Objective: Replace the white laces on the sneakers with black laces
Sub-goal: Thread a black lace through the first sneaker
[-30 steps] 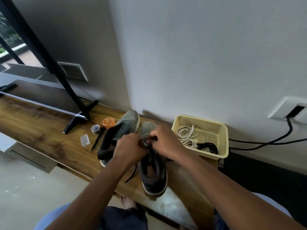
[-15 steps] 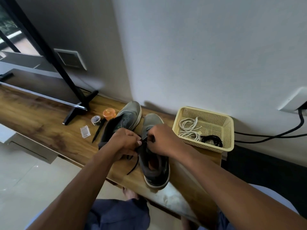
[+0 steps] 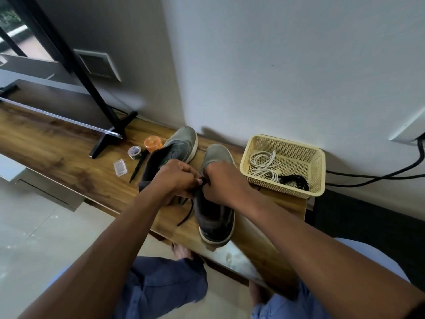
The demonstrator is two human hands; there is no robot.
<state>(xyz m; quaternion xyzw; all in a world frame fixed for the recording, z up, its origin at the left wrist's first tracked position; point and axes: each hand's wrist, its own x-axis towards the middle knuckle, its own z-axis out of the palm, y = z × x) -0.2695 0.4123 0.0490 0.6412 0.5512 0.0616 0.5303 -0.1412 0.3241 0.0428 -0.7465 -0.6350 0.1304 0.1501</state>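
Note:
Two grey-green sneakers stand on a wooden shelf [image 3: 57, 162]. The right sneaker [image 3: 215, 217] points toward the wall, its heel near me. My left hand [image 3: 171, 183] and my right hand [image 3: 222, 183] meet over its tongue, and both pinch a black lace [image 3: 185, 215] whose loose end trails down to the left of the shoe. The eyelets are hidden under my fingers. The left sneaker [image 3: 181, 145] lies behind my left hand, without a lace that I can see. White laces [image 3: 263, 165] and another black lace [image 3: 294, 180] lie in a cream plastic basket [image 3: 320, 178].
Left of the shoes lie a black pen [image 3: 138, 166], a small clear box [image 3: 120, 167], a tape roll [image 3: 134, 152] and an orange lid [image 3: 152, 143]. A black stand foot [image 3: 110, 137] rests farther left. Black cables [image 3: 377, 176] run along the wall at right. My knees are below the shelf edge.
Both hands stay on the right sneaker's lace. The left hand moved slightly left half a second ago and is back close against the right hand. The view shifted a little.

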